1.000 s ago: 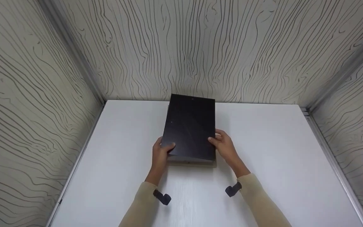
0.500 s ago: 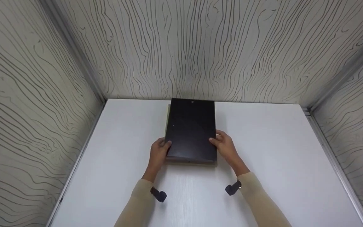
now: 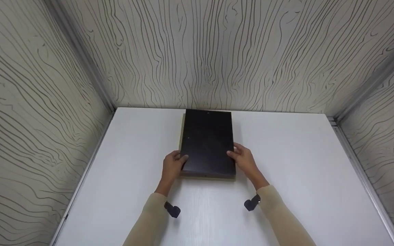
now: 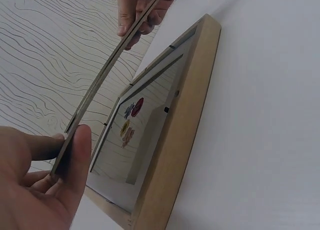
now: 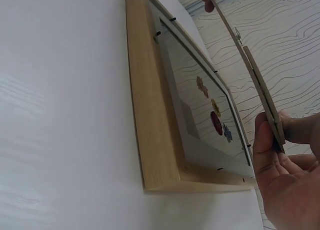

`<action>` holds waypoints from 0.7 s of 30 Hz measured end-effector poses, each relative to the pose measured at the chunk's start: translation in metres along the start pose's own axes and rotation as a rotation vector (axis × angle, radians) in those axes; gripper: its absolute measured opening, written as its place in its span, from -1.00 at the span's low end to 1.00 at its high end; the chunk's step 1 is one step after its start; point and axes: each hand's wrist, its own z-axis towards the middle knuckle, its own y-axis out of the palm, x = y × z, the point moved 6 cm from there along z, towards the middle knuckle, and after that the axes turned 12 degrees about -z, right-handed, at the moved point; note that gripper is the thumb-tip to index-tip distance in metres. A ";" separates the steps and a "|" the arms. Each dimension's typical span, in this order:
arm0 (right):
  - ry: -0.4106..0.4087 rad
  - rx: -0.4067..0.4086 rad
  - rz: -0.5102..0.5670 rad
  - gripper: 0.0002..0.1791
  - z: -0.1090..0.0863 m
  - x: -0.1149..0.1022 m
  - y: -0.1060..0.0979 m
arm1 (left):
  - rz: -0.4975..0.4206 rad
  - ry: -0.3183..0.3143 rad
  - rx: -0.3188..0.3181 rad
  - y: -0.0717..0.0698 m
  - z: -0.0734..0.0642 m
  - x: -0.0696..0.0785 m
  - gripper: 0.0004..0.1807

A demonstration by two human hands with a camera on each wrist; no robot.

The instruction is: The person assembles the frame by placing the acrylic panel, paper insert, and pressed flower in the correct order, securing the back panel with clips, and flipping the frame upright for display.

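Note:
A flat black backing board (image 3: 207,143) is held over a pale wooden picture frame (image 4: 182,140). My left hand (image 3: 173,165) pinches the board's left edge near the front, thumb on top. On the opposite edge, my right hand (image 3: 245,159) grips it the same way. Both wrist views show the board raised above the frame, with a gap between them. Inside the frame, a pale border surrounds a glossy panel with several small coloured shapes (image 5: 216,123). Small dark tabs (image 4: 166,109) stick out along the frame's inner edge. From the head view, the board hides most of the frame.
The frame lies on a white table (image 3: 286,164), close to its back edge. Wood-grain patterned walls (image 3: 204,51) rise behind and at both sides. A small black wrist camera (image 3: 173,210) sits on the left sleeve, another black camera (image 3: 251,203) on the right.
The board's far edge has come down toward the near side, and the board now lines up more squarely over the frame. My left hand has shifted slightly left; both hands keep their grip.

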 end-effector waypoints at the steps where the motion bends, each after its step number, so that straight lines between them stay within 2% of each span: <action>1: -0.003 0.000 -0.001 -0.38 0.000 0.001 0.000 | -0.002 0.007 -0.002 0.000 0.000 -0.001 -0.58; 8: -0.014 0.015 -0.004 -0.40 0.003 0.006 0.001 | -0.017 0.025 -0.017 0.001 0.002 -0.005 -0.54; 12: -0.001 0.016 -0.022 -0.38 0.006 0.010 0.003 | -0.011 0.017 -0.011 0.002 0.004 -0.008 -0.50; 21: 0.008 -0.032 -0.024 -0.33 0.009 0.013 0.009 | -0.013 -0.025 -0.001 0.002 0.008 -0.017 -0.54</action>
